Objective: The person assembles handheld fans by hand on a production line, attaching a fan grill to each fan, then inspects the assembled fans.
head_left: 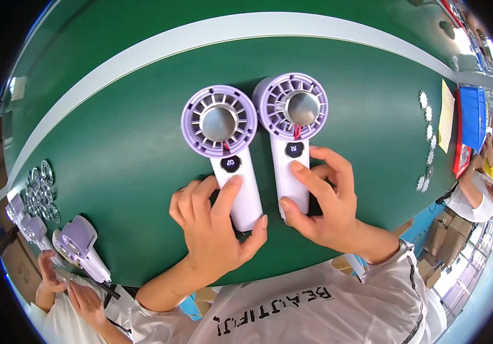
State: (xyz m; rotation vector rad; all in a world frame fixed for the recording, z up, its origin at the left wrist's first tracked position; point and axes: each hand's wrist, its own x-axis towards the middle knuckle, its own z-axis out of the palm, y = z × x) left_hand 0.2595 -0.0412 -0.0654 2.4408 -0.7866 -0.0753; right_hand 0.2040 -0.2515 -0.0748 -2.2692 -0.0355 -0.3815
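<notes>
Two lilac-and-white handheld fans lie side by side on the green work surface [143, 189], heads away from me. My left hand [212, 223] is wrapped round the handle of the left fan [246, 198], its index finger just below the small lit display. Round the right fan's handle [290, 183] my right hand [329, 200] is closed, index finger by that fan's lit display. Both heads show a ring of ribs round a silvery metal hub, with a bit of red wire at the lower side. The fan heads nearly touch.
Clear plastic rings [41, 192] and more lilac fans [83, 246] lie at the left, near another person's hands [80, 298]. Small white gear-shaped parts [429, 132] line the right, beside a yellow paper [446, 114] and blue bin [473, 117]. Another person sits at far right.
</notes>
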